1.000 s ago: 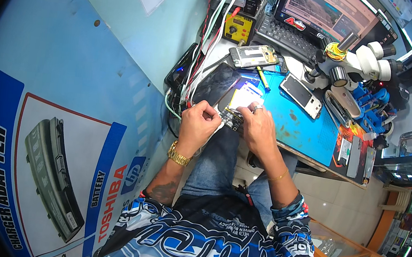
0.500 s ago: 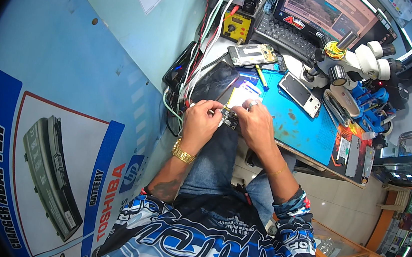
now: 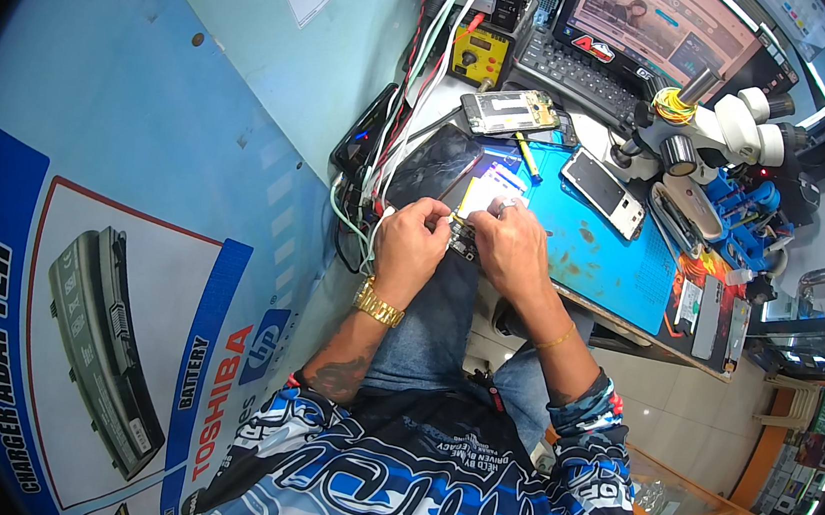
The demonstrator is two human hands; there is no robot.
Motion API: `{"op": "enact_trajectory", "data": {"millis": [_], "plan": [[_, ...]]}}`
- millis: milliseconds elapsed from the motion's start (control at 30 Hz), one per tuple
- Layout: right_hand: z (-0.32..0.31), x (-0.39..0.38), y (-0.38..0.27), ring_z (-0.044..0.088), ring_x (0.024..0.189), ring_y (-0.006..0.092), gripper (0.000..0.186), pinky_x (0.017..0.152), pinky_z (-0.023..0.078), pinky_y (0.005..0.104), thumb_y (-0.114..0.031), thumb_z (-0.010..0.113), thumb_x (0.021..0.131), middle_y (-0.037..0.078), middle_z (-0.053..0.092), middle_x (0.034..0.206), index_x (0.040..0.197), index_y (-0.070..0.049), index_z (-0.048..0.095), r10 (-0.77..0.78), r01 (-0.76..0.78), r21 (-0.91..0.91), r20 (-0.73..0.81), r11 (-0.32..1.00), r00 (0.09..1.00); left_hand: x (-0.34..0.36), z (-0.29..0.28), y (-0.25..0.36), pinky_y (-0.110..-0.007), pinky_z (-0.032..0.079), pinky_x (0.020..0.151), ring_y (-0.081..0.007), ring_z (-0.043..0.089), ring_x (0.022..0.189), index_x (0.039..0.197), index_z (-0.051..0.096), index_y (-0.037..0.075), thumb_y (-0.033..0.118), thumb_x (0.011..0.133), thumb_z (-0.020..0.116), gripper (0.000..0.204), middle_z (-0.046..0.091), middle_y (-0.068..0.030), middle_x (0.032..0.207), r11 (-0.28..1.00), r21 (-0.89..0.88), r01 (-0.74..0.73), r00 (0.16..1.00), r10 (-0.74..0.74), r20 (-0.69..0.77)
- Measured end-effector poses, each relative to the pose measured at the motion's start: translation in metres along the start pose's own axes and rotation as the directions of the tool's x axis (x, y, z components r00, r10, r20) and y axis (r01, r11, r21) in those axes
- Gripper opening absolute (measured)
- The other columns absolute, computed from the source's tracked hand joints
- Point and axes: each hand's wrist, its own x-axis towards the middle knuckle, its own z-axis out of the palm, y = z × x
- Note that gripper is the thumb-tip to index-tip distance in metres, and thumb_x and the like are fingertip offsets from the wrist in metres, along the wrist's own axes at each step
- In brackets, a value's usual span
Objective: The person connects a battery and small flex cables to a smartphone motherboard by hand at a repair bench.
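At the near edge of the bench, a small dark circuit board (image 3: 462, 242) shows between my two hands, above my lap. My left hand (image 3: 409, 249) is closed in a pinch at the board's left side; whatever lies between its fingertips is hidden. Closed over the right side of the board is my right hand (image 3: 512, 251), with a ring on one finger. A pale, flat piece with a yellow edge (image 3: 485, 187) lies just beyond the fingertips. To its left rests a dark, glossy phone screen (image 3: 434, 167).
A blue work mat (image 3: 588, 261) covers the bench, with an opened phone frame (image 3: 602, 192) on it. A yellow-handled tool (image 3: 529, 157) and a disassembled phone (image 3: 510, 113) lie farther back. Beyond stand a microscope (image 3: 718, 129), a keyboard (image 3: 577, 79) and a yellow instrument (image 3: 479, 56). Cables hang left.
The view has shifted slightly. My left fingers have curled in closer to the board, while my right hand stays at its side with small finger motion. The picture on the monitor has changed.
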Motion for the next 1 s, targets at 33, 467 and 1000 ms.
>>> {"op": "enact_trajectory", "data": {"millis": [33, 467, 1000], "plan": [[-0.001, 0.001, 0.000, 0.065, 0.089, 0.0329, 0.007, 0.076, 0.051, 0.0460, -0.014, 0.075, 0.087, 0.013, 0.066, 0.090, 0.091, -0.008, 0.075, -0.001, 0.001, 0.011, 0.008, 1.000, 1.000, 0.000, 0.000, 0.000, -0.032, 0.056, 0.064, -0.0162, 0.072, 0.064, 0.103, 0.078, 0.001, 0.009, 0.091, 0.074, 0.016, 0.080, -0.0108, 0.084, 1.000, 0.008, -0.005, 1.000, 0.005, -0.005], [-0.006, 0.022, 0.011, 0.070, 0.085, 0.0388, 0.018, 0.073, 0.056, 0.0523, -0.022, 0.082, 0.086, 0.016, 0.069, 0.089, 0.090, -0.006, 0.075, 0.047, -0.068, 0.106, 0.193, 0.992, 0.980, -0.003, 0.002, 0.000, -0.036, 0.056, 0.065, -0.0214, 0.073, 0.065, 0.101, 0.078, 0.002, 0.010, 0.091, 0.074, 0.014, 0.079, -0.0112, 0.086, 0.999, 0.035, -0.027, 0.999, 0.028, -0.031], [-0.010, 0.026, 0.012, 0.071, 0.090, 0.0408, 0.018, 0.076, 0.056, 0.0526, -0.024, 0.080, 0.090, 0.017, 0.071, 0.095, 0.097, -0.008, 0.077, 0.125, -0.159, 0.103, 0.275, 0.982, 0.953, 0.018, -0.004, 0.017, -0.046, 0.059, 0.075, -0.0355, 0.076, 0.080, 0.095, 0.067, 0.003, 0.009, 0.086, 0.077, 0.015, 0.076, -0.0164, 0.084, 0.978, 0.192, 0.075, 0.991, -0.095, 0.099]]}}
